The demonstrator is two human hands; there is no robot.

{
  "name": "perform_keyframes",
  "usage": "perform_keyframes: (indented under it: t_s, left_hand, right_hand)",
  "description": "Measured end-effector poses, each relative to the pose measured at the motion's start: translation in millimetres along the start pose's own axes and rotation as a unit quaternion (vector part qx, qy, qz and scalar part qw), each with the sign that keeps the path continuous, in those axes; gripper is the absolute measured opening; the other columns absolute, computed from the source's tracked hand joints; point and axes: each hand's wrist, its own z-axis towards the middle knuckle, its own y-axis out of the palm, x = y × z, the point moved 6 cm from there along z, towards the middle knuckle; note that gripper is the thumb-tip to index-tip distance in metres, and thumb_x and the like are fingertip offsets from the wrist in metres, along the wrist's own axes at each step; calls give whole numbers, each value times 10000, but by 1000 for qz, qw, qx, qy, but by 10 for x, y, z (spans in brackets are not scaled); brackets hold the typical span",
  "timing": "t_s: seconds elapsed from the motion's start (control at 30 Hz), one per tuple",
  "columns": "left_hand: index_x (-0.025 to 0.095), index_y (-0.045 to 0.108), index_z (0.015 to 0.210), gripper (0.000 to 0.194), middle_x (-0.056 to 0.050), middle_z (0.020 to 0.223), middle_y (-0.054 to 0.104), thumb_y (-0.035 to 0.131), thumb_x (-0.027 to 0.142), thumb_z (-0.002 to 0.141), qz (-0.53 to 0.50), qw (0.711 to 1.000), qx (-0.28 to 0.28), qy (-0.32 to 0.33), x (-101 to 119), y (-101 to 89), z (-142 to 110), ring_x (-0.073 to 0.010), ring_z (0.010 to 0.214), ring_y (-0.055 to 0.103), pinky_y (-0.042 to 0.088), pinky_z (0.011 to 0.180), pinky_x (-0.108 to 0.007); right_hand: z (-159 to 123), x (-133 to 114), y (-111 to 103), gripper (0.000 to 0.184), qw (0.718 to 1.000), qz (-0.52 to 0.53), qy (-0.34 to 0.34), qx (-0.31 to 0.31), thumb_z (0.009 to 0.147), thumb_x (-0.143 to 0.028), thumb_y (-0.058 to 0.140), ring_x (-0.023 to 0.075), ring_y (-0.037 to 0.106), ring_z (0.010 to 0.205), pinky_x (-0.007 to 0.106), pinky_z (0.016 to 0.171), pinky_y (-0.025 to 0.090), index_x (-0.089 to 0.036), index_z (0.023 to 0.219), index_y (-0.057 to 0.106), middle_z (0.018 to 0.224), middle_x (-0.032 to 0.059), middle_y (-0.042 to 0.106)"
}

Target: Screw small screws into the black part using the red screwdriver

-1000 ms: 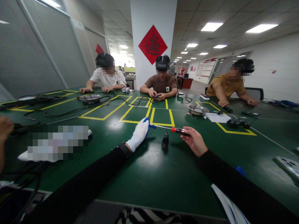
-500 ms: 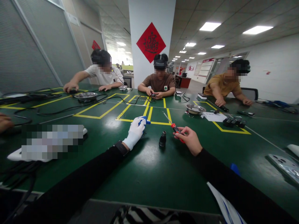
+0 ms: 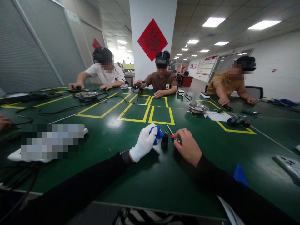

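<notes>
My left hand [image 3: 144,142] wears a white glove, its fingers closed on a crumpled blue cloth [image 3: 159,132]. Just right of the cloth a small black tapered cylinder [image 3: 164,141] stands upright on the green table [image 3: 131,187], narrow end up; I cannot tell whether the cloth touches it. On the far side of the cylinder from the glove, my bare right hand [image 3: 189,147] grips a screwdriver [image 3: 172,136] with a red and black handle. Its thin metal shaft points away from me and slightly left, low over the table.
Yellow tape rectangles [image 3: 161,122] mark the table ahead. Metal bowls [image 3: 198,108], paper [image 3: 217,116] and several black parts [image 3: 239,121] lie farther off. A white power strip [image 3: 12,156] is at left, a phone [image 3: 287,165] at right. Three people sit opposite.
My left hand has come right and nearer with the blue cloth, close to the black cylinder. My right hand has lowered the screwdriver. The person opposite has raised a black device to the left.
</notes>
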Motion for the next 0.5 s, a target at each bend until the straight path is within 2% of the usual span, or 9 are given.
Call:
perform_keyframes:
  t_s: [0.1,0.2,0.33,0.5]
  left_hand:
    - [173,456,740,354,9,656,543,352,453,930,-78,996,-34,-34,39,131,-109,-99,517,526,378,435,-193]
    - [170,442,720,374,18,628,516,354,466,930,-82,993,-78,-17,111,238,-172,-93,533,504,411,500,-206]
    - [166,451,727,387,18,630,504,335,471,936,-72,991,-111,-10,123,288,-191,-92,546,483,408,524,-212]
    - [169,449,726,392,21,627,488,335,482,932,-55,990,-127,-19,64,299,-191,-96,548,469,396,525,-215]
  right_hand:
    - [-45,-254,-146,133,992,23,-110,65,787,-92,513,248,508,998,416,865,410,-191,869,549,1014,92,573]
    - [-123,-438,-217,128,972,92,-189,102,815,-111,540,221,538,941,399,833,437,-208,897,552,950,65,606]
    - [-157,-494,-236,117,961,152,-207,106,819,-137,579,207,561,855,372,760,469,-232,887,576,851,41,626]
    - [-133,-470,-230,89,962,164,-202,85,813,-160,612,205,572,814,368,727,475,-240,849,622,810,33,649]
